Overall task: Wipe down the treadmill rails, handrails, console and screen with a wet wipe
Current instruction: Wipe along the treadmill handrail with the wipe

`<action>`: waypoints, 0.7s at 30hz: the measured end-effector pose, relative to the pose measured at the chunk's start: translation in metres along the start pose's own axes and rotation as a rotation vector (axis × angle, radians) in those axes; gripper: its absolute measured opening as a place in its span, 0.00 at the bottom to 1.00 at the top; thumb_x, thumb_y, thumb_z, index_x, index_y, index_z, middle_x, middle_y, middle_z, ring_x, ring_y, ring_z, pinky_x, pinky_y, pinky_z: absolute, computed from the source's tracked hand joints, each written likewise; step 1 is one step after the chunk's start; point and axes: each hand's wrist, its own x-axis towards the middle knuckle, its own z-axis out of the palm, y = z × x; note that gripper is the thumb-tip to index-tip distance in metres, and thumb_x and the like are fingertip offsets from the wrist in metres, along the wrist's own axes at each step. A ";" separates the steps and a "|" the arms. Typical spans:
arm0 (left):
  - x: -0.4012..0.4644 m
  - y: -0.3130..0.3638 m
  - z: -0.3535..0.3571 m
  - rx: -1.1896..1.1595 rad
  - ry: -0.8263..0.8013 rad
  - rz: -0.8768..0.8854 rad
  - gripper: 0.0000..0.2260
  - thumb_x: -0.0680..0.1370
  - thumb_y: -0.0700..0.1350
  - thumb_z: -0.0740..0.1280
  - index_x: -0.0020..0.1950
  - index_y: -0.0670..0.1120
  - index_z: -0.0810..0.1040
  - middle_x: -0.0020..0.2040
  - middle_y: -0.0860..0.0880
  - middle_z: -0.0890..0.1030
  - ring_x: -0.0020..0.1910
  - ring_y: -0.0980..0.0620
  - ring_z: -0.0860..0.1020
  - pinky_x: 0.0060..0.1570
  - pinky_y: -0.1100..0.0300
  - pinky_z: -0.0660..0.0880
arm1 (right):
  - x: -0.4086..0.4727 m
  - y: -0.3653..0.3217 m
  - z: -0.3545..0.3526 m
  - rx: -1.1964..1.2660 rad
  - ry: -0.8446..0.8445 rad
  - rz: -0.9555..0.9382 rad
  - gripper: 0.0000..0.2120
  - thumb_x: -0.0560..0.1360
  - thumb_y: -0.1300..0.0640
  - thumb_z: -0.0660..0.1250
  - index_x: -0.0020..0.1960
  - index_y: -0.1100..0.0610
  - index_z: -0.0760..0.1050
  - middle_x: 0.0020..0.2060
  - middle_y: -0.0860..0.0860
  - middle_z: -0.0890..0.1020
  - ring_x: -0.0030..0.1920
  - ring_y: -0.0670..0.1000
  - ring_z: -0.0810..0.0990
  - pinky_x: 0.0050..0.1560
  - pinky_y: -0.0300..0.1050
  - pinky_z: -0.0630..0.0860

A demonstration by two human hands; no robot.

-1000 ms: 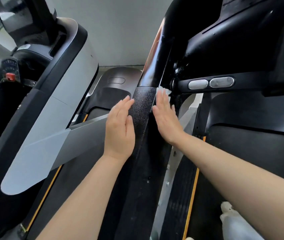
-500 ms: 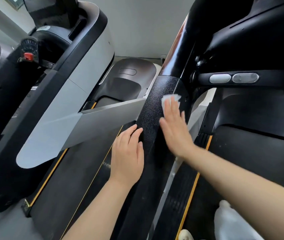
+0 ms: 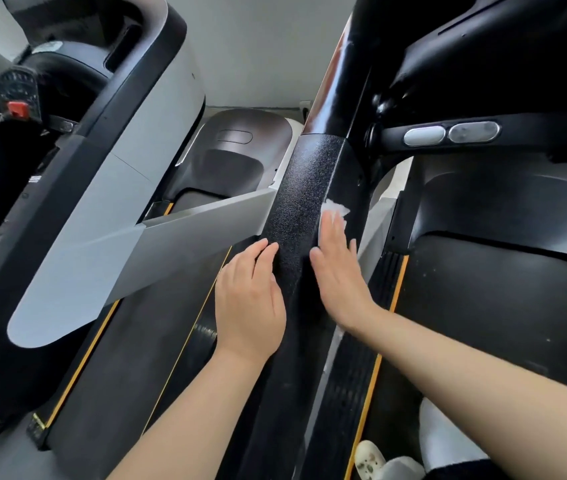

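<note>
At far left stands a neighbouring treadmill [image 3: 109, 188] with a red stop button [image 3: 18, 109], well apart from the work. The left hand [image 3: 249, 299] lies flat with straight fingers against the left face of the textured black handrail [image 3: 296, 216], holding nothing, probably to steady the body and the rail. Just right of it, the right hand [image 3: 341, 271] presses the wet wipe [image 3: 336, 208] under straight fingers onto the rail's right face, flat so the cloth covers more surface; silver pulse sensors [image 3: 450, 134] sit on the crossbar beyond.
</note>
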 end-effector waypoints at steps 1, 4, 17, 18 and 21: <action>0.000 0.000 0.000 0.002 -0.001 -0.002 0.20 0.74 0.41 0.53 0.61 0.39 0.76 0.60 0.43 0.78 0.57 0.43 0.76 0.58 0.53 0.67 | 0.017 -0.005 -0.007 0.046 0.045 0.047 0.26 0.78 0.46 0.40 0.71 0.45 0.31 0.73 0.42 0.35 0.73 0.40 0.33 0.73 0.51 0.34; 0.001 0.000 0.002 0.002 -0.004 0.000 0.20 0.74 0.41 0.53 0.61 0.39 0.76 0.59 0.43 0.78 0.56 0.43 0.76 0.57 0.54 0.66 | 0.007 -0.012 0.000 0.061 0.075 0.076 0.30 0.77 0.48 0.40 0.76 0.48 0.34 0.76 0.46 0.38 0.75 0.43 0.35 0.74 0.52 0.35; 0.000 0.002 0.002 0.003 -0.014 -0.009 0.21 0.73 0.42 0.52 0.61 0.39 0.76 0.59 0.42 0.78 0.56 0.41 0.76 0.56 0.48 0.72 | 0.018 0.009 -0.003 0.173 0.141 0.208 0.25 0.84 0.54 0.45 0.76 0.52 0.37 0.76 0.46 0.41 0.76 0.46 0.40 0.75 0.55 0.40; 0.000 0.002 0.002 0.001 -0.015 -0.009 0.21 0.73 0.42 0.52 0.61 0.39 0.76 0.59 0.42 0.78 0.56 0.41 0.76 0.56 0.48 0.72 | 0.007 0.005 0.004 0.190 0.131 0.186 0.26 0.83 0.53 0.44 0.76 0.51 0.35 0.76 0.45 0.39 0.75 0.45 0.38 0.75 0.53 0.38; 0.001 0.002 0.003 0.004 -0.012 -0.006 0.21 0.73 0.42 0.52 0.60 0.39 0.76 0.59 0.41 0.78 0.56 0.40 0.77 0.56 0.48 0.72 | -0.061 -0.009 0.035 0.123 0.047 -0.011 0.26 0.80 0.43 0.41 0.72 0.45 0.30 0.72 0.39 0.33 0.73 0.39 0.32 0.72 0.41 0.32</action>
